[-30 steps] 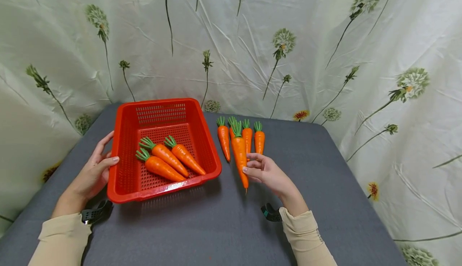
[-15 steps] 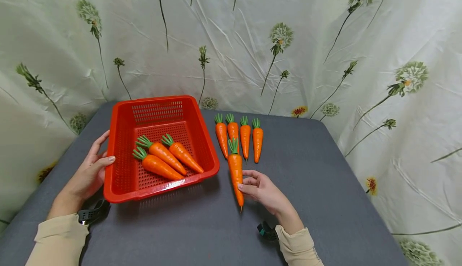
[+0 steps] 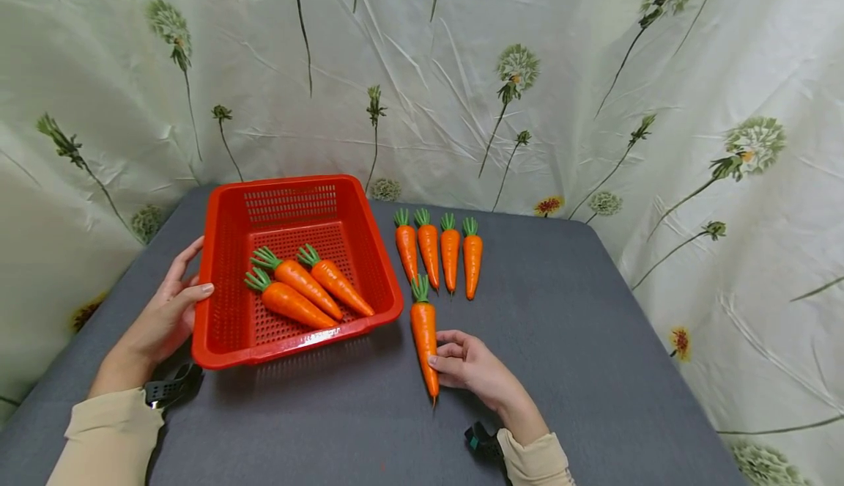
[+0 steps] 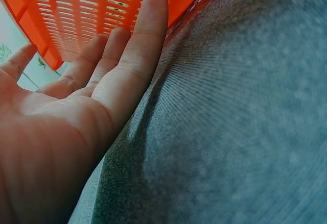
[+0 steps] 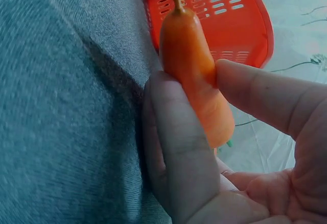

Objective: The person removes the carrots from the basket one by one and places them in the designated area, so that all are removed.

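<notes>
A glossy, tapered orange carrot with a green tufted top (image 3: 425, 339) pointed its narrow end to the near side, just right of a rectangular, perforated red plastic basket (image 3: 264, 355); whether it touched the dark grey, cloth-covered table (image 3: 580, 339) could not be told. The right hand (image 3: 478, 372) pinched it close to the tip between thumb and fingers, while the left hand (image 3: 165, 317) grasped the basket's left side, thumb at the rim, fingers against the outer wall. Three matching carrots (image 3: 306, 288) lay in the basket, tops to the far left, and four further carrots (image 3: 450, 259) lined up to its right. The step in hand appeared to be the handling of one loose carrot; the next move seemed to call for a firm pinch and, if basket-bound, clearance over the rim. Beyond hung a pale, dandelion-printed cloth (image 3: 435, 68).
</notes>
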The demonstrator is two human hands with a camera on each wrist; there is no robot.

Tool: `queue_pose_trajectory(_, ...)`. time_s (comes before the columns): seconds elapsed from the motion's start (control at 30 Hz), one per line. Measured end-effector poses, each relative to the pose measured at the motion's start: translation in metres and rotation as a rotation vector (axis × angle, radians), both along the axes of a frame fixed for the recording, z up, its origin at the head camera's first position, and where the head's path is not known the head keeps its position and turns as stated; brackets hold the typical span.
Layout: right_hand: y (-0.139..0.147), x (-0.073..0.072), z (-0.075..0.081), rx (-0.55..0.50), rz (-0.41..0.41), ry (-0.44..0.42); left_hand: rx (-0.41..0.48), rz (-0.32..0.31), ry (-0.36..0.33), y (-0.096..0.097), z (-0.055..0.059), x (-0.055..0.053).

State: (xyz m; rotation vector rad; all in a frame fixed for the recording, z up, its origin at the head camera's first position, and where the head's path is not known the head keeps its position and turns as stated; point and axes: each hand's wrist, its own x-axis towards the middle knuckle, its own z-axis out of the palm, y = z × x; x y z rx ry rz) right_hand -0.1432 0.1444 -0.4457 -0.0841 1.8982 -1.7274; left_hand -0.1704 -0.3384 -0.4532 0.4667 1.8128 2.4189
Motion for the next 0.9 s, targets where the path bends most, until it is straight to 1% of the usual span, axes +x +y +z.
queue_pose_trajectory(0.3, -0.0012, -0.0001, -0.0014, 0.027, -0.014, 0.001, -0.005, 0.001, 0.000, -0.0004, -0.0007, -0.0008)
queue_pose_trajectory(0.47, -0.0022, 0.0005, -0.0002, 0.052, -0.016, 0.022, 0.015, -0.015, 0.012, -0.0014, -0.0022, -0.0013)
queue_pose_trajectory(0.7, -0.0031, 0.0013, 0.0000, 0.084, -0.011, 0.049, 0.010, -0.010, 0.007, -0.0025, -0.0030, -0.0014)
queue_pose_trajectory(0.9, -0.0041, 0.0023, 0.0005, 0.126, 0.002, 0.079, 0.026, -0.021, 0.016, -0.0021, -0.0038, -0.0019)
